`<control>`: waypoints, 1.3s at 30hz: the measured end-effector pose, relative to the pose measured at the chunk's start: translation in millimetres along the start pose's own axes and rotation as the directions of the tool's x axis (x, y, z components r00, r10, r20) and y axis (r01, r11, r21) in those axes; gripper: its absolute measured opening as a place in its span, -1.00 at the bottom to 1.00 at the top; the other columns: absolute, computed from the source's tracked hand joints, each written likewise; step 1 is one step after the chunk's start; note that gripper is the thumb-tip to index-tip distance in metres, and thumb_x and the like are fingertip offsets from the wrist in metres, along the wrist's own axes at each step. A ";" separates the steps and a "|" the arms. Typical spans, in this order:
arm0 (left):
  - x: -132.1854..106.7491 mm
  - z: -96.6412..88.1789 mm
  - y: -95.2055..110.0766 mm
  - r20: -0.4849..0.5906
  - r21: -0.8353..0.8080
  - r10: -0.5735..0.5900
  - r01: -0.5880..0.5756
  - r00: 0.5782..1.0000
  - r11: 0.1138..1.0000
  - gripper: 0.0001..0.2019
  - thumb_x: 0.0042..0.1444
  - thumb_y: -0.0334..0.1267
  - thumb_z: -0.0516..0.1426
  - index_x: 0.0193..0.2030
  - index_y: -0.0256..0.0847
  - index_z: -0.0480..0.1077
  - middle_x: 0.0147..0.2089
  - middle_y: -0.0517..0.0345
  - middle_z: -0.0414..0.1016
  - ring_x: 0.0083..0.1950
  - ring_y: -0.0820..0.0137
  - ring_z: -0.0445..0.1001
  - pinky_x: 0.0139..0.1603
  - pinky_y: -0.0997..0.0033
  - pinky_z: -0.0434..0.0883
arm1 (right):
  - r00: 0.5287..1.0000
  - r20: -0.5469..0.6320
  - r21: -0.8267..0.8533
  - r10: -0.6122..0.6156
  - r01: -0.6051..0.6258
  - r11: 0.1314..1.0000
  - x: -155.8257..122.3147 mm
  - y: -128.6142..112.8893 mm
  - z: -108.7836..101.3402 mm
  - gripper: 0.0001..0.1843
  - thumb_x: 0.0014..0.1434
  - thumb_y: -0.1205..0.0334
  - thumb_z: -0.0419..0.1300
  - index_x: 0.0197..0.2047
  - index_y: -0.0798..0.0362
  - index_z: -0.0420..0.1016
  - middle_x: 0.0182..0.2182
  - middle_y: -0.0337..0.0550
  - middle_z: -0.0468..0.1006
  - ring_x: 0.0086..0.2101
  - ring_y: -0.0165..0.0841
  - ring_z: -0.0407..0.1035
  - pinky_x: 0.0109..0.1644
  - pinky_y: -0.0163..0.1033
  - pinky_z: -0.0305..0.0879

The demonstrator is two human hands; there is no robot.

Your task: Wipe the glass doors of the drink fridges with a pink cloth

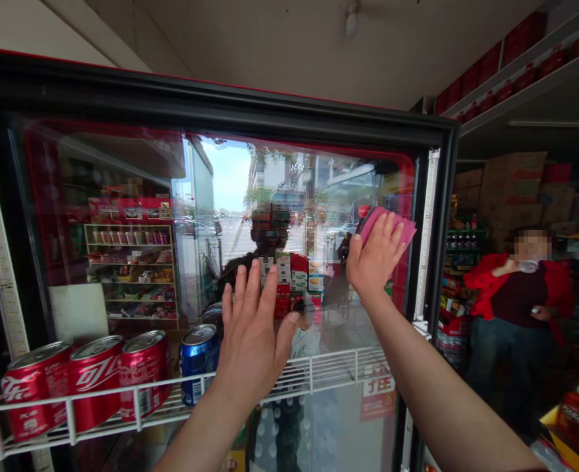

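**Left palm flat on the glass, right hand bearing down on a pink cloth**

My left hand (pixel 252 334) is spread wide, palm and fingers flat on the glass door (pixel 122 170) of a black-framed drinks cooler. My right hand (pixel 378 252) presses a pink cloth (pixel 398 226) against the glass, high up near the door's right edge, fingers lying over it rather than pinching.

I can't tell whether the door is latched, so leaning hard might swing it or shake it. If the cloth slid, it could catch the LED strip (pixel 427 229) along the frame. A jolt could also topple the red cola cans (pixel 95 380) and the blue can (pixel 199 360) on the white wire shelf (pixel 319 370) just below my left hand.

Past the frame, a person in a red jacket (pixel 515 295) stands among stacked cardboard cartons (pixel 513 180), with red boxes (pixel 525 49) lining a high shelf. My own reflection partly hides the cooler's contents.
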State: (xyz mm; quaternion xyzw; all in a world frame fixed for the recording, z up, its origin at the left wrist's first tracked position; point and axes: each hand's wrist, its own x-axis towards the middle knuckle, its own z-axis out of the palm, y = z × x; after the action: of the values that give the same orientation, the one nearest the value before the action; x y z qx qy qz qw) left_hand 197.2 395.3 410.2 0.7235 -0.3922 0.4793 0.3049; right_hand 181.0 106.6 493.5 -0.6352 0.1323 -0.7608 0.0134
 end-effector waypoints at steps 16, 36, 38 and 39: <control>-31.6 -29.4 -11.4 0.046 0.023 -0.044 0.043 0.998 0.999 -0.14 0.53 -0.15 0.08 0.77 0.04 -0.35 0.80 -0.16 -0.20 0.81 -0.08 -0.23 0.68 -0.50 0.03 | 0.871 0.298 0.331 -0.391 0.290 0.898 -60.5 -142.4 11.5 -0.39 0.60 0.22 -0.03 0.63 -0.12 0.29 0.57 -0.09 0.34 0.63 -0.07 0.01 0.71 0.43 -0.14; -47.1 14.5 44.3 -0.032 -0.522 -0.575 0.476 0.818 0.707 -0.44 0.36 0.02 0.32 0.42 -0.07 0.46 0.34 -0.03 0.63 0.25 0.19 0.68 0.32 0.15 0.61 | 0.096 0.994 0.055 -0.048 -0.841 -0.538 -130.2 -106.5 -135.6 -0.46 0.07 -0.12 0.64 0.07 -0.13 0.77 -0.15 -0.11 0.85 -0.05 -0.05 0.76 0.16 0.11 0.71; -54.5 18.3 48.9 -0.092 -0.501 -0.551 0.440 0.829 0.745 -0.67 0.37 -0.02 0.32 0.18 -0.09 0.63 0.14 0.05 0.72 0.14 0.24 0.71 0.25 0.19 0.61 | 0.066 0.998 0.047 -0.019 -0.857 -0.513 -137.4 -95.6 -148.6 -0.49 0.03 0.05 0.67 0.05 -0.14 0.77 -0.14 -0.11 0.85 -0.04 -0.04 0.75 0.18 0.12 0.70; -59.7 18.8 51.3 -0.120 -0.512 -0.542 0.416 0.832 0.752 -0.75 0.39 -0.05 0.30 0.08 -0.10 0.66 0.04 0.08 0.74 0.06 0.27 0.71 0.18 0.24 0.62 | 0.046 0.999 0.050 0.021 -0.863 -0.502 -139.9 -85.4 -154.4 -0.52 0.03 0.11 0.67 0.03 -0.13 0.77 -0.15 -0.10 0.85 -0.05 -0.04 0.76 0.19 0.13 0.69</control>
State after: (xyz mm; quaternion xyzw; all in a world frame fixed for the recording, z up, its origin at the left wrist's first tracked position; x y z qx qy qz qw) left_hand 147.8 370.4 351.2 0.6355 -0.2510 0.3667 0.6314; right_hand 70.7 243.8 353.0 -0.4021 -0.0475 -0.1387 0.9038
